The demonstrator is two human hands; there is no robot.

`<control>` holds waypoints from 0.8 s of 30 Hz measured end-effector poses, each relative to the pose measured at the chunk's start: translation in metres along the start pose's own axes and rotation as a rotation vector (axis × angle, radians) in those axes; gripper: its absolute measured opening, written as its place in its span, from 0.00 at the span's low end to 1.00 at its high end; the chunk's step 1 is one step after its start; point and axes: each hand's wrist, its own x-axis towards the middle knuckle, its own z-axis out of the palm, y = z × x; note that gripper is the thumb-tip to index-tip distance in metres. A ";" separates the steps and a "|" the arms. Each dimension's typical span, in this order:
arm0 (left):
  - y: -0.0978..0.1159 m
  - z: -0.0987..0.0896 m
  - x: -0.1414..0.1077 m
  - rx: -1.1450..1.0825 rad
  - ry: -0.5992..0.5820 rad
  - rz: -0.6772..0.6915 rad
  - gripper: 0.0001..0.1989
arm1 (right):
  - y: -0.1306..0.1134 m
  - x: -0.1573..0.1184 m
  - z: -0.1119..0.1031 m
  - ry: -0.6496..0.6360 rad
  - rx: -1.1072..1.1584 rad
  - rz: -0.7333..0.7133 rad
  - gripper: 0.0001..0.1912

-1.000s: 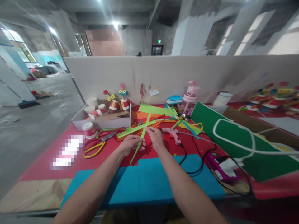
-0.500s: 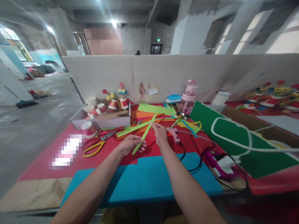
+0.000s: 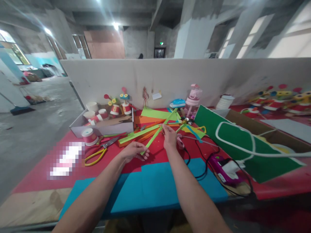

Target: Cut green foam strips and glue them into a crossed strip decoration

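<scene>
A narrow light-green paper strip (image 3: 155, 137) runs slantwise between my hands above the red table top. My left hand (image 3: 135, 151) pinches its near end between thumb and fingers. Further up the strip, my right hand (image 3: 169, 135) grips it, and the far end sticks out beyond the fingers. Behind lie another green strip (image 3: 136, 135) and several orange strips (image 3: 150, 139). A pink glue gun (image 3: 180, 142) rests just right of my right hand, partly hidden by it. Scissors with yellow handles (image 3: 96, 157) lie open to the left of my left hand.
A white box (image 3: 102, 130) with paper cups stands at the left, another cup (image 3: 89, 136) before it. Blue sheets (image 3: 155, 191) cover the front edge. At right are a purple power strip (image 3: 223, 171), black cables and a green-sided box (image 3: 225, 142). A white partition (image 3: 109, 76) closes the back.
The strip has slid up and to the right through my left hand, which now holds it near its lower end. My right hand has moved slightly right with it. The view has shifted a little.
</scene>
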 end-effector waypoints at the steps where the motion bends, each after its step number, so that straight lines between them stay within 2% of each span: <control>1: 0.000 -0.001 0.000 0.016 -0.002 0.005 0.19 | 0.000 0.001 -0.001 0.010 -0.001 -0.003 0.20; 3: -0.001 -0.003 0.001 0.049 0.025 0.020 0.19 | 0.001 0.004 -0.002 0.038 -0.005 -0.013 0.21; 7: -0.001 -0.005 0.004 0.139 0.197 0.119 0.18 | 0.000 0.006 -0.003 0.089 0.040 0.003 0.20; 9: -0.001 -0.005 0.005 0.152 0.258 0.190 0.18 | -0.002 0.001 0.000 0.052 0.114 0.044 0.20; 10: -0.001 -0.006 0.007 0.148 0.278 0.228 0.17 | -0.002 -0.003 0.002 0.001 0.152 0.078 0.19; 12: -0.001 -0.007 0.009 0.145 0.315 0.305 0.16 | -0.002 -0.015 0.008 -0.185 0.184 0.167 0.19; 15: -0.002 -0.009 0.012 0.160 0.360 0.373 0.15 | 0.003 -0.035 0.016 -0.585 0.018 0.287 0.17; 17: -0.002 -0.010 0.012 0.181 0.375 0.375 0.16 | 0.007 -0.045 0.020 -0.746 -0.078 0.286 0.17; 19: -0.002 -0.011 0.011 0.218 0.376 0.360 0.17 | 0.010 -0.050 0.022 -0.767 -0.115 0.251 0.16; 24: -0.004 -0.015 0.011 0.349 0.364 0.323 0.17 | 0.009 -0.048 0.022 -0.641 -0.186 0.234 0.16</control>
